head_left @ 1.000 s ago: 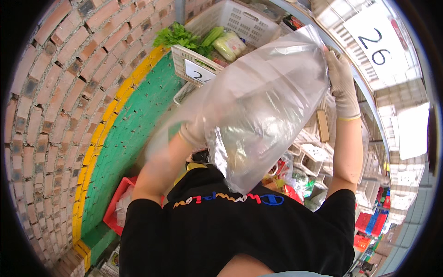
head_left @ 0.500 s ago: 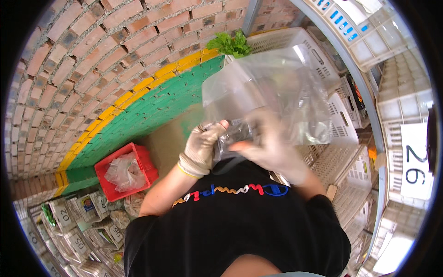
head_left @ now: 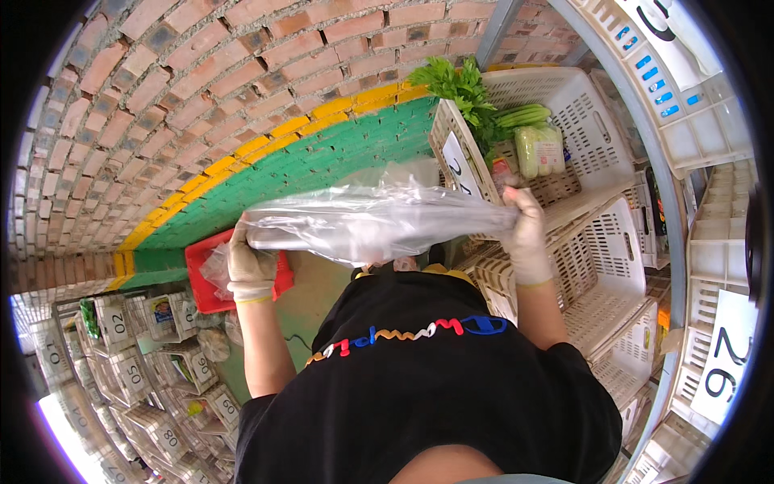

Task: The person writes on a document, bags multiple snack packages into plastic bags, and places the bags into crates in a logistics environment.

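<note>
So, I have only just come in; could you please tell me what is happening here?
A person stretches a clear plastic bag sideways between the gloved left hand and right hand. To the right, a white crate holds leafy greens and a wrapped pale-green vegetable. On the left, beyond the left hand, is a red bin with crumpled plastic inside.

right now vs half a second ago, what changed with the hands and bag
The left hand moved left and the right hand right, from close together to wide apart. The clear plastic bag, spread out ahead before, is now stretched sideways between them. The leafy greens stay at the white crate; the red bin stays at left.
</note>
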Available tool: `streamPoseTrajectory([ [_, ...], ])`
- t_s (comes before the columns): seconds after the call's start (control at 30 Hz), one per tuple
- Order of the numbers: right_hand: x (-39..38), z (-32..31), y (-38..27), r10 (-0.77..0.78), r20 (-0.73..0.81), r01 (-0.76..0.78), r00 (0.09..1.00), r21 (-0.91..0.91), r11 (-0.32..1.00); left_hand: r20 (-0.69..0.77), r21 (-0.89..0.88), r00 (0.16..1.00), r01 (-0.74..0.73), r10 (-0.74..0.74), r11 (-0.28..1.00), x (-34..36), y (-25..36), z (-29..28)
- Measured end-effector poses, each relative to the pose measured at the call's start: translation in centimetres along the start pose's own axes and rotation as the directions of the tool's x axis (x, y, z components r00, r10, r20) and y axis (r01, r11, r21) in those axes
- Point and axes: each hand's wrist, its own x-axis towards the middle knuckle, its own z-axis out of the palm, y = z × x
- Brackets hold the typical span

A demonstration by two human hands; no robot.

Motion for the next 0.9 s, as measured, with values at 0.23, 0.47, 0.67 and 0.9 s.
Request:
streamPoseTrajectory([
  [0.23, -3.0, 9.4, 3.3, -0.211, 0.842, 0.855, 0.496, -0.516, -0.046, 0.944, 0.328, 0.324, -0.942, 0.059, -0.071, -7.2, -1.5, 5.6],
  [0.47, 3.1, 6.9, 0.6, 0.218, 0.772, 0.627, 0.597, -0.619, 0.473, 0.536, 0.773, 0.736, -0.23, 0.413, -0.592, 0.3, 3.7, -4.0],
  [0.67, 27.2, -9.3, 1.5, 0.181, -0.302, -0.248, 0.936, -0.2, 0.948, 0.148, 0.869, 0.888, 0.093, 0.435, -0.486, -4.8, 1.6, -21.8],
  [0.9, 40.0, -11.5, 10.8, 0.394, -0.224, -0.452, 0.891, -0.37, 0.812, -0.287, 0.332, 0.947, -0.046, 0.147, 0.942, -11.5, -6.4, -12.2],
])
